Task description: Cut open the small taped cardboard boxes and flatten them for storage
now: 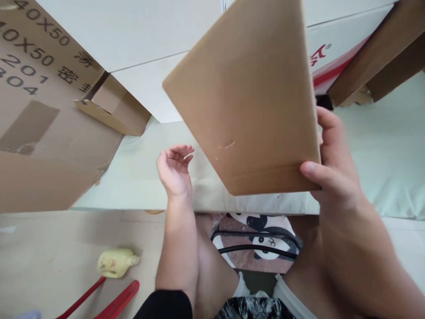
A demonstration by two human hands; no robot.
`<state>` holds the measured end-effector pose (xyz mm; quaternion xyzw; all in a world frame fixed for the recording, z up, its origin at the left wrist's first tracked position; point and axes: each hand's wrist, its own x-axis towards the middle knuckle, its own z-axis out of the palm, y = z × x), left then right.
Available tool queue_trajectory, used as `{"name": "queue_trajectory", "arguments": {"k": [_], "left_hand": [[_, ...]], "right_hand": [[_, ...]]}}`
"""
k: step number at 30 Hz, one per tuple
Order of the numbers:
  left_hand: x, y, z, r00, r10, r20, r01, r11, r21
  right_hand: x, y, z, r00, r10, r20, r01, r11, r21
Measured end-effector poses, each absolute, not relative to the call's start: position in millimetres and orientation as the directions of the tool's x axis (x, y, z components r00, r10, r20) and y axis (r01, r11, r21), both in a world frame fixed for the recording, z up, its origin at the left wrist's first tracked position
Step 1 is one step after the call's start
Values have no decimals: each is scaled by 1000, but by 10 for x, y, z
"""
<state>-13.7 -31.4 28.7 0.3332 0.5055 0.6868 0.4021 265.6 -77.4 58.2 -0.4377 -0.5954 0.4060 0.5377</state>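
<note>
My right hand (337,155) grips the lower right corner of a brown cardboard box (249,97), thumb on the near face and the other fingers behind its edge. The box is held up and tilted above the pale green padded surface (142,177). Its far end runs out of the top of the view. Left of the box, my left hand (176,168) is raised with the palm turned inward and the fingers loosely curved. Nothing is in it, and it appears apart from the box.
A large printed carton (59,128) stands at the left. White boxes (159,35) line the back, one with red print (345,57). More cardboard (375,53) is at the right. On the floor lie a yellow bottle (116,262) and red bars (119,301). Below me is a panda-patterned item (265,248).
</note>
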Motion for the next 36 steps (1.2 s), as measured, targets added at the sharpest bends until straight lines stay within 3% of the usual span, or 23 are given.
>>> {"name": "queue_trajectory", "arguments": {"k": [5,8,10,20,28,32,36], "left_hand": [[-17,-369,260,-29,1000,-6,-203,0,979],[47,-425,268,244,968,54,-166,-13,986],[63,-451,276,326,938,116,-145,-71,987],[-153,-410,200,199,951,235,-137,-210,968],[-193,-394,301,134,938,321,233,-344,910],[-256,-459,446,165,943,288,425,-332,842],[-336,-506,519,217,948,233,561,-316,765]], "right_hand": [[2544,-728,472,78,938,339,28,337,-941],[2516,-707,390,55,949,311,1,312,-950],[2503,-700,357,25,954,297,-20,298,-954],[2442,-713,411,-319,937,142,146,197,-970],[2467,-592,238,-170,984,-58,180,-27,-983],[2500,-505,193,-75,981,-180,-20,-182,-983],[2519,-441,98,-4,938,-346,-247,-336,-909]]}}
